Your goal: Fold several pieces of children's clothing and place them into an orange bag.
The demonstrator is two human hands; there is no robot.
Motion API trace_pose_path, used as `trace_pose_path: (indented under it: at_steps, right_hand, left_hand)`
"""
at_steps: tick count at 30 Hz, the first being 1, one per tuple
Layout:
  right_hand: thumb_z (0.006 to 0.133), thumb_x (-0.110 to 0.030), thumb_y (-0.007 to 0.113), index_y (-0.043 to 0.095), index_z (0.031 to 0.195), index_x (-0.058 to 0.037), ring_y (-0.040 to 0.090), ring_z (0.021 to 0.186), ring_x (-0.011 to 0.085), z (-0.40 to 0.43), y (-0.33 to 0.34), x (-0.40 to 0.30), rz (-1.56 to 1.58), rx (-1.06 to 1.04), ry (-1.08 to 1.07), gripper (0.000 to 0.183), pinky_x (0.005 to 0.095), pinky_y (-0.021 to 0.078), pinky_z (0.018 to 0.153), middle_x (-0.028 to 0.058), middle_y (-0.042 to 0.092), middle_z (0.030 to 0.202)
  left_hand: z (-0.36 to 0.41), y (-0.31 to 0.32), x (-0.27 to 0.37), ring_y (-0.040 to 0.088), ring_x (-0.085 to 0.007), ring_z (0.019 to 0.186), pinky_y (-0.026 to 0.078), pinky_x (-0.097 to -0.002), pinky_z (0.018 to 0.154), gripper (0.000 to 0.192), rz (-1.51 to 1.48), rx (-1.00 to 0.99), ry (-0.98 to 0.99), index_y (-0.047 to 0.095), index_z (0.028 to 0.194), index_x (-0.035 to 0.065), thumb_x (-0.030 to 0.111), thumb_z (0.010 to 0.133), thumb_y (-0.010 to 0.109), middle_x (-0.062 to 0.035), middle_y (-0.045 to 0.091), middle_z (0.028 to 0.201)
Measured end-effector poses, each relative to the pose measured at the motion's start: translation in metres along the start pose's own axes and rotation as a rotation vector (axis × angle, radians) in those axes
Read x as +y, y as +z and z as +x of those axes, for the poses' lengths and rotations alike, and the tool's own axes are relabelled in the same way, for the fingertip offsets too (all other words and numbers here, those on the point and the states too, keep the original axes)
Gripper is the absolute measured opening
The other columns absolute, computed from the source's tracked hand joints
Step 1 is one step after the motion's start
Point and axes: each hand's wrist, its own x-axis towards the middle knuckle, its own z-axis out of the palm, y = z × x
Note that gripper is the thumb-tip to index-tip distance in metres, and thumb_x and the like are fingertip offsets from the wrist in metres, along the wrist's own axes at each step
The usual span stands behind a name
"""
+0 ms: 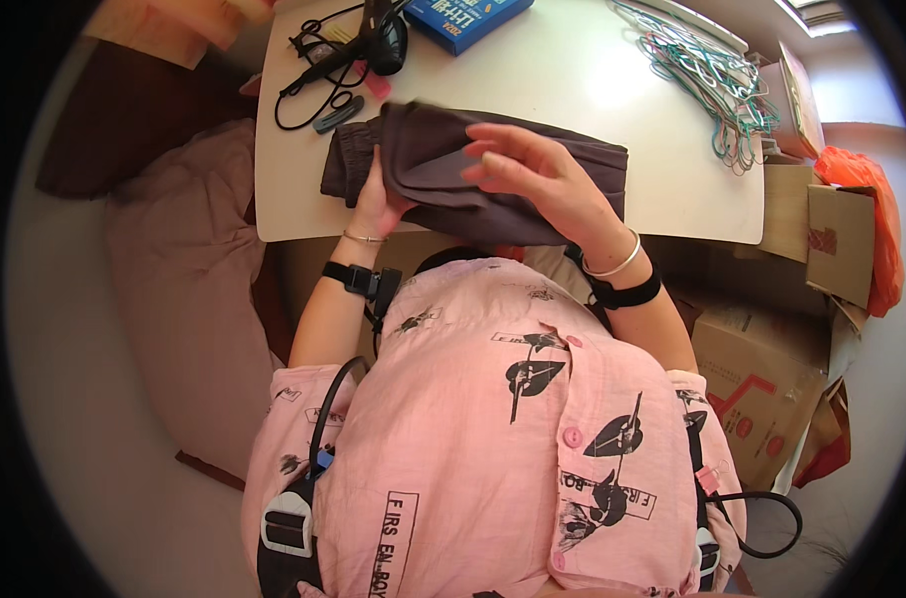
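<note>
A dark folded garment with a gathered elastic waistband, probably trousers point(438, 179), lies across the near edge of the white table point(692, 202). My left hand point(382, 198) holds it near the waistband, thumb on top and the other fingers hidden under a fold. Above the cloth, towards its right half, my right hand point(520, 164) is raised with fingers apart and slightly curled, holding nothing. Both wrists wear a bracelet and a black strap.
A black hair dryer point(384, 41) with its cord, a blue hair clip point(339, 116) and a blue box point(460, 19) occupy the far left. Wire hangers point(715, 82) are heaped at the right. Cardboard boxes point(767, 381) stand right of the table, and a pink-covered piece of furniture point(191, 299) left.
</note>
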Motion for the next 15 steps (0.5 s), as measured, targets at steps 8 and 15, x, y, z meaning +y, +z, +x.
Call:
trace_pose_path:
  at_steps: [8, 15]
  right_hand:
    - [0.083, -0.016, 0.067, 0.056, 0.113, -0.0023, 0.059, 0.09, 0.0293, -0.032, -0.086, 0.087, -1.279, 0.249, -0.18, 0.035, 0.0354, 0.0481, 0.079, 0.0131, 0.058, 0.095]
    - [0.075, -0.017, 0.072, 0.056, 0.106, -0.0032, 0.056, 0.091, 0.0353, -0.039, -0.091, 0.126, -1.3, 0.416, -0.076, 0.038, 0.0424, 0.0467, 0.079, 0.0143, 0.058, 0.096]
  left_hand:
    - [0.014, -0.021, 0.004, 0.062, -0.0211, 0.099, 0.055, -0.0405, 0.081, 0.054, 0.276, 0.155, -0.039, 0.051, 0.122, 0.0065, 0.05, 0.09, 0.056, -0.0081, 0.062, 0.111]
    - [0.022, -0.005, -0.008, 0.066, -0.0187, 0.083, 0.057, -0.0307, 0.061, 0.034, 0.447, 0.389, 0.075, 0.054, 0.112, 0.0, 0.014, 0.083, 0.066, -0.01, 0.063, 0.101]
